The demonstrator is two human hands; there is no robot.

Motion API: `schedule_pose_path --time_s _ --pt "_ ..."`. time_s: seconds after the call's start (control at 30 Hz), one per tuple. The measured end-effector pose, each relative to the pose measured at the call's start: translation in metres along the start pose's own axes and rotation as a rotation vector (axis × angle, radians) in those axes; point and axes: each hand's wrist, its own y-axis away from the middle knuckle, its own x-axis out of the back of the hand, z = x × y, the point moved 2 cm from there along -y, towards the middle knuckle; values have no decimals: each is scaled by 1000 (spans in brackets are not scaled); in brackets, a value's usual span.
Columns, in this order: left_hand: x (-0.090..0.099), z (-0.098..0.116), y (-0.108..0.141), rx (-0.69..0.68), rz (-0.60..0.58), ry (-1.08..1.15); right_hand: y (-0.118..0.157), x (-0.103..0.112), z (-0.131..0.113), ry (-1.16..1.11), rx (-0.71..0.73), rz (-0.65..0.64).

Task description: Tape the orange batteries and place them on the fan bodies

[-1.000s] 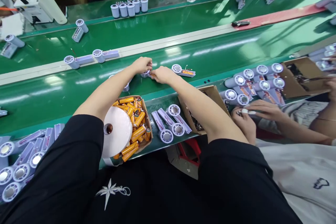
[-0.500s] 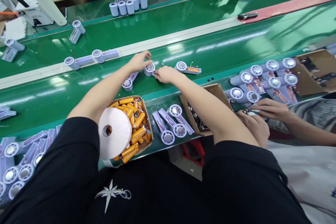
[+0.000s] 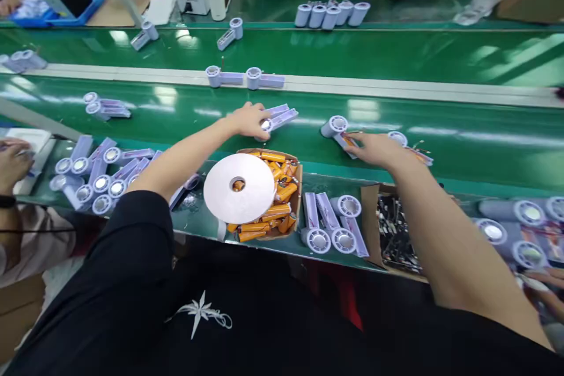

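Observation:
Over the green belt, my left hand (image 3: pixel 250 120) is closed on the round end of a lilac housing (image 3: pixel 282 118); a second housing lies right beside it. Farther right, my right hand (image 3: pixel 368 147) pinches the handle of another lilac housing (image 3: pixel 335 124), which has an orange cell in it. Just beyond that hand rests one more housing with wires (image 3: pixel 397 138), partly hidden by my wrist. Below my hands, a white tape roll (image 3: pixel 238 189) lies on a box of orange cells (image 3: pixel 286 192).
Several lilac housings (image 3: pixel 346 239) stand right of the cell box, beside a carton of dark parts (image 3: pixel 396 232). More housings (image 3: pixel 101 183) crowd the left. A pale rail (image 3: pixel 352 87) runs along the belt. People work across it and on both sides.
The view has swung left. My left hand has come down onto the pair of housings, away from the single one. My right hand still holds its housing, now tilted and farther from the pair.

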Motion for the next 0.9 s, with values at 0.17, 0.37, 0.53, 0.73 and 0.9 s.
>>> schedule_pose_path --time_s 0.17,0.37,0.53,0.73,0.9 --pt "10 -94 149 66 -145 -132 44 30 -15 45 20 34" --pt "-20 -106 222 61 -308 -131 131 33 -94 -210 260 236" --pt "-18 -44 236 -282 -5 -75 215 15 -167 -425 132 210" --pt "-25 19 236 -592 6 -71 265 -37 -245 -832 -77 -128" --pt "-45 18 263 -478 384 123 268 -77 -304 -1119 -60 -240"
